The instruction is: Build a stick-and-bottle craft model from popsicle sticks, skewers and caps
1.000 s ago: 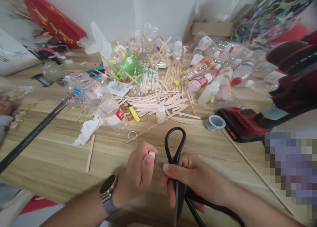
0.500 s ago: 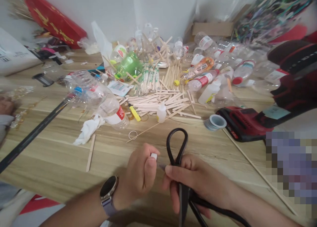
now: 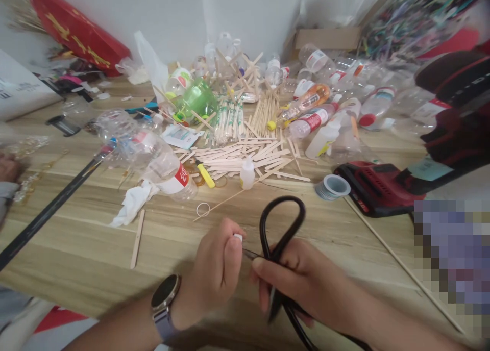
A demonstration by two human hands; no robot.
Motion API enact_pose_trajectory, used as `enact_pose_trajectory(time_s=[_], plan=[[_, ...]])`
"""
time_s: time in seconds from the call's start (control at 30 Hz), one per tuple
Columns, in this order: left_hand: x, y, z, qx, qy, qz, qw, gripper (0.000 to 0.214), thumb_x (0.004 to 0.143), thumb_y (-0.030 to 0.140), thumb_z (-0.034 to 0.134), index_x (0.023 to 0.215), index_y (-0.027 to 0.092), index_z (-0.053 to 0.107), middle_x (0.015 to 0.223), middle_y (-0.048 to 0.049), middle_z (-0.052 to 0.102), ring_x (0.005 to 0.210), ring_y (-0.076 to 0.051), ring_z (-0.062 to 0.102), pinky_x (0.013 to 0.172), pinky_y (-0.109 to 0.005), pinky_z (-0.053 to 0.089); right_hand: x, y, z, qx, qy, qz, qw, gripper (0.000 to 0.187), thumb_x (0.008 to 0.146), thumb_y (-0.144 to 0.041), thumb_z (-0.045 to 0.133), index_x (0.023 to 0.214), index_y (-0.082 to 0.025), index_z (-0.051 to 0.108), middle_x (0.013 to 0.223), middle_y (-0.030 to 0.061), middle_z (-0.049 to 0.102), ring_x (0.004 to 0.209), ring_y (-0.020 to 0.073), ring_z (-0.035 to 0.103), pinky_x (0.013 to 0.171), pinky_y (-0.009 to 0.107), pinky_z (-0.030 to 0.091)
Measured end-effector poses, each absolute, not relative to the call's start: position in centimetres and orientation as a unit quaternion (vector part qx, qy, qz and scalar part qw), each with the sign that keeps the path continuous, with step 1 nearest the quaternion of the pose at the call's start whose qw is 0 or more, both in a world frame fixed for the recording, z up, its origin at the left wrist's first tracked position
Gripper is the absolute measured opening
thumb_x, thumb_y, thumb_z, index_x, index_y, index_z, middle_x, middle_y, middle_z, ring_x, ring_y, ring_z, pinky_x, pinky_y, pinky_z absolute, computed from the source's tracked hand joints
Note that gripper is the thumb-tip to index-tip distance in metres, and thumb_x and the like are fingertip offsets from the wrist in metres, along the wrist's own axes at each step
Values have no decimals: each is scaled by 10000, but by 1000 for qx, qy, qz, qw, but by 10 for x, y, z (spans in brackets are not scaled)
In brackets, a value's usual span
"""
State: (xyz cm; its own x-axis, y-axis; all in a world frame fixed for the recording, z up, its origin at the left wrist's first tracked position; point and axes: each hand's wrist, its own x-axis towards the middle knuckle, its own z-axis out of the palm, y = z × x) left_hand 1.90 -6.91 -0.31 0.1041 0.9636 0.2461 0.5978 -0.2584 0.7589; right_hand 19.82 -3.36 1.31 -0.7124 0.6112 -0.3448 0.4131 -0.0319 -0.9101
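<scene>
My left hand (image 3: pixel 216 264) is closed, pinching a small white piece (image 3: pixel 238 236) between thumb and forefinger; most of it is hidden, so its kind cannot be told. In my right hand (image 3: pixel 298 274) is a pair of black-handled scissors (image 3: pixel 283 223), spread wide apart and gripped near the pivot. One handle loop stands up above the hand, the other runs down below it. A blade tip points left, close to the white piece; whether they touch is unclear. A watch sits on my left wrist.
Beyond my hands lie wooden craft sticks (image 3: pixel 245 159), a small dropper bottle (image 3: pixel 247 173) and a yellow-handled tool (image 3: pixel 205 174). Plastic bottles (image 3: pixel 312 120) crowd the back right, near a red-black power tool (image 3: pixel 378 187) and a grey spool (image 3: pixel 332 187). Another person's hand (image 3: pixel 8 167) is at far left.
The scissors have turned in my right hand: the upper loop leans further right, and the lower blade has swung up and left. My left hand keeps its pinch on the white piece.
</scene>
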Motion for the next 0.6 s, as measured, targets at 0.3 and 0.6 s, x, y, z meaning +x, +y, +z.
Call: enact_pose_trajectory(time_s=[0.3,0.6], plan=[[22,-54,-12,464,606,455,459,391,978,448,231,772,226,478,526,45,390,471,-135,369,475,-256,333,208,-21,24,-374,-467,800,44,580,788,-686,546,741,-114,625,610,36,664,279,16,363,277,133,258],[24,-42,-7,369,487,456,647,410,963,482,268,739,202,468,463,73,316,448,-99,249,455,-225,233,222,1,23,-487,-563,657,117,568,810,-672,503,842,-128,664,709,44,673,330,39,414,325,178,283]])
